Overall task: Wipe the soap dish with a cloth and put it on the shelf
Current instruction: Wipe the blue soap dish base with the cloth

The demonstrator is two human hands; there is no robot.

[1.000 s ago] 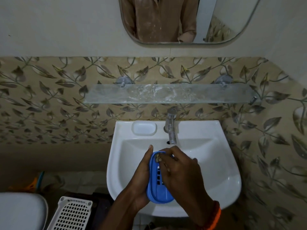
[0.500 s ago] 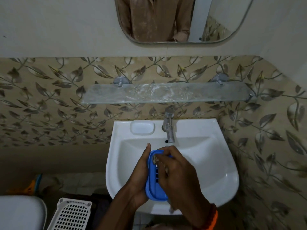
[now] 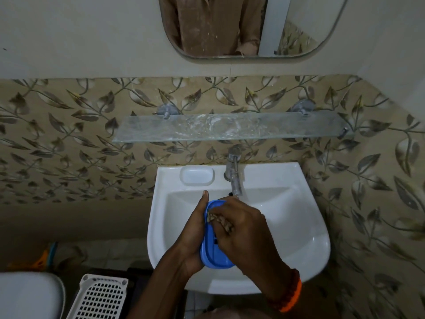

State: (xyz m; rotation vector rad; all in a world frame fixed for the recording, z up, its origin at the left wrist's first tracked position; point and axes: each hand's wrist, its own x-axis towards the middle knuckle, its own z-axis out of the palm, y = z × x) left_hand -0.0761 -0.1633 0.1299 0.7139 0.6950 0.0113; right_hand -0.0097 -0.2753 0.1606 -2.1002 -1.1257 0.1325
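Note:
A blue slotted soap dish (image 3: 212,254) is held over the white sink basin (image 3: 296,229). My left hand (image 3: 192,236) cups it from the left side and underneath, thumb pointing up. My right hand (image 3: 243,229) lies on top of the dish and pinches a small brownish cloth (image 3: 212,218) against its upper part. Most of the cloth is hidden under my fingers. The glass shelf (image 3: 230,128) hangs on the wall above the tap, with nothing standing on it.
A metal tap (image 3: 233,173) juts over the basin just beyond my hands. A moulded soap recess (image 3: 197,176) sits left of it. A mirror (image 3: 248,28) hangs above. Lower left are a white perforated basket (image 3: 99,298) and a toilet lid (image 3: 27,295).
My right hand with the cloth has shifted slightly over the upper part of the dish. The view has drifted a little; the dish stays in my left hand.

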